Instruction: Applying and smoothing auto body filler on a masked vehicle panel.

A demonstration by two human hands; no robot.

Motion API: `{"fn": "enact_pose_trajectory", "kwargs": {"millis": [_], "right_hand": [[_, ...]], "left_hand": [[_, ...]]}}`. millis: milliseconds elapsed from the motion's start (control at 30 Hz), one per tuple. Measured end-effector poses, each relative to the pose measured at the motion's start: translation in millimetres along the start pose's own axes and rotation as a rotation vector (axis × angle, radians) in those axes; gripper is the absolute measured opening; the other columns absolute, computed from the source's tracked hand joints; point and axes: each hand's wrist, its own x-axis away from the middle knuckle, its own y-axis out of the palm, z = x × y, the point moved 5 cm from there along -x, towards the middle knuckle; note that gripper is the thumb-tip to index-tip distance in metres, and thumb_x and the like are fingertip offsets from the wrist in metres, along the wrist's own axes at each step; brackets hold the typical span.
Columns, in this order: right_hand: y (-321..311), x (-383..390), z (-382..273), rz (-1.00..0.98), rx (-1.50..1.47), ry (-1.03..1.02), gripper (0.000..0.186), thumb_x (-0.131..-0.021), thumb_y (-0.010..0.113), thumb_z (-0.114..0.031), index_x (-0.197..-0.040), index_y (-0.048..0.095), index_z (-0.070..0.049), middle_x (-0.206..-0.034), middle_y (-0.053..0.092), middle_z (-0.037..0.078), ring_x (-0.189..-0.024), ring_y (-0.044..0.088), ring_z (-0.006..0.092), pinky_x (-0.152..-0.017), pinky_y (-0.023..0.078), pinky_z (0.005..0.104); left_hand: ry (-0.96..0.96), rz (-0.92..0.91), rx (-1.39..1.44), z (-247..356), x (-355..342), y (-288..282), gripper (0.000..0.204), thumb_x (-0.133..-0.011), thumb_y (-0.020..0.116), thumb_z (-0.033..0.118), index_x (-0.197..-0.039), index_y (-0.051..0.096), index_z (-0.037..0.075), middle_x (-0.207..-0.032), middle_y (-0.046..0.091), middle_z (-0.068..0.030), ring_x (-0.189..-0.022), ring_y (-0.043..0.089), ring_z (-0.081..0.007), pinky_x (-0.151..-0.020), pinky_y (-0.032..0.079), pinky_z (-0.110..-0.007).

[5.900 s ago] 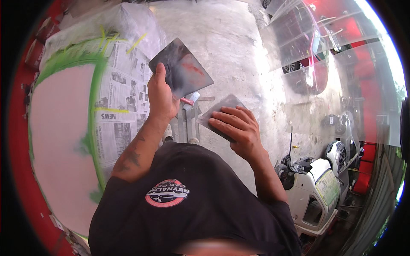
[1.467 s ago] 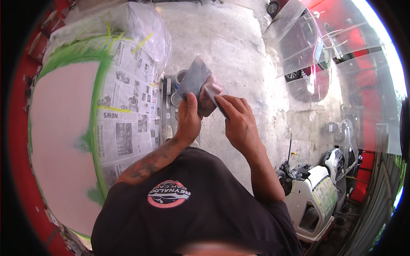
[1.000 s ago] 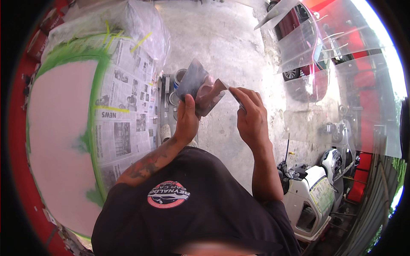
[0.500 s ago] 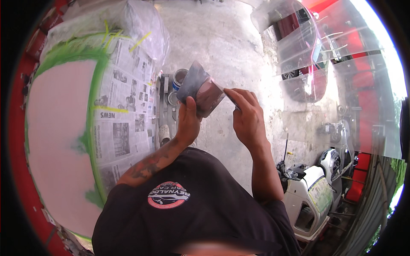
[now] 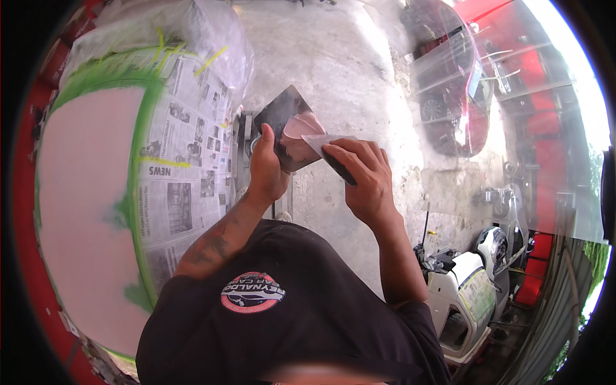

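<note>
My left hand grips a square dark metal plate near the middle of the view, its thumb along the plate's left edge. A smeared mound of pink paste lies on the plate's face. My right hand is closed on a flat spreader, tilted, with its pale edge against the paste at the plate's right side.
On the left is a pink panel bordered by green paint, newspaper and plastic sheeting. Concrete floor lies ahead. A red car stands behind clear plastic at upper right; white vehicle parts are at lower right.
The plate has shifted a little left and turned, showing more pink paste. The spreader and my right hand have moved slightly left onto the paste. The can seen behind the plate is now mostly hidden.
</note>
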Motion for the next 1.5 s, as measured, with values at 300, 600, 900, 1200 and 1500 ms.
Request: {"fn": "enact_pose_trajectory", "kwargs": {"millis": [300,600,900,1200,1500], "right_hand": [[52.4,47.9,58.7,-0.215,-0.024,0.109,0.057,-0.079,0.053,0.013,-0.13,0.051,-0.013,-0.129,0.049,0.016,-0.112,0.057,0.0325,-0.091,0.049,0.0398],[34.2,31.6,24.4,-0.315,-0.49,0.328,0.039,-0.083,0.055,0.0,-0.122,0.052,-0.003,-0.109,0.059,0.019,-0.092,0.059,0.0377,-0.081,0.049,0.0392],[-4.2,-15.8,10.9,-0.014,0.103,-0.055,0.049,-0.064,0.06,0.009,-0.105,0.071,-0.016,-0.113,0.067,-0.002,-0.109,0.058,0.021,-0.09,0.039,0.0362],[9.6,34.1,-8.2,-0.105,0.001,-0.126,0.05,-0.064,0.065,-0.001,-0.111,0.068,-0.018,-0.118,0.064,-0.004,-0.112,0.057,0.0205,-0.098,0.037,0.0413],[20.8,20.5,15.1,0.038,-0.286,0.02,0.079,-0.068,0.056,0.018,-0.136,0.049,-0.021,-0.133,0.045,0.014,-0.118,0.051,0.0361,-0.094,0.048,0.0421]], "left_hand": [[-0.147,0.067,0.125,7.5,12.6,3.3,0.061,-0.101,0.03,0.046,-0.127,0.046,-0.006,-0.12,0.058,-0.0158,-0.111,0.059,-0.0271,-0.095,0.048,-0.041],[0.141,0.033,-0.243,26.7,10.7,10.9,0.057,-0.101,0.038,0.045,-0.114,0.053,-0.009,-0.108,0.062,-0.0172,-0.097,0.065,-0.0237,-0.081,0.055,-0.034],[0.068,0.014,-0.813,22.3,2.5,2.7,0.048,-0.102,0.041,0.04,-0.07,0.054,0.006,-0.064,0.037,0.0062,-0.063,0.032,-0.0054,-0.054,0.03,-0.025],[0.037,0.233,-0.129,41.5,-10.0,-5.8,0.047,-0.102,0.036,0.037,-0.121,0.053,-0.002,-0.114,0.061,-0.0109,-0.102,0.062,-0.0228,-0.091,0.051,-0.037],[-0.218,0.151,0.05,14.0,14.5,18.4,0.046,-0.102,0.034,0.035,-0.128,0.045,-0.001,-0.122,0.056,-0.0132,-0.109,0.059,-0.0243,-0.093,0.051,-0.038]]}}
